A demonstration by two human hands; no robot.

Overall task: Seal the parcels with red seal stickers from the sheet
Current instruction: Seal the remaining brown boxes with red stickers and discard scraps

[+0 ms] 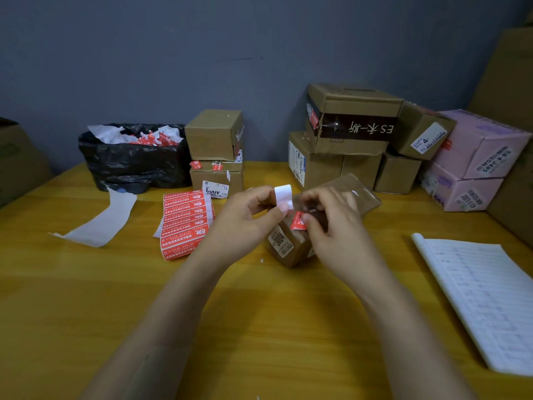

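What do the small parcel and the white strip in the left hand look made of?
The small parcel looks like matte brown cardboard: dull faces, folded edges. The white strip, pinched by the left hand, is probably smooth backing paper; it curls thinly. The red sticker pinched by the right hand seems printed paper.

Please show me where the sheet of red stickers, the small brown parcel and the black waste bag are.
sheet of red stickers (184, 223): head view, middle of the red strips.
small brown parcel (290, 255): head view, lower brown face beside its label.
black waste bag (129, 166): head view, its front wall.
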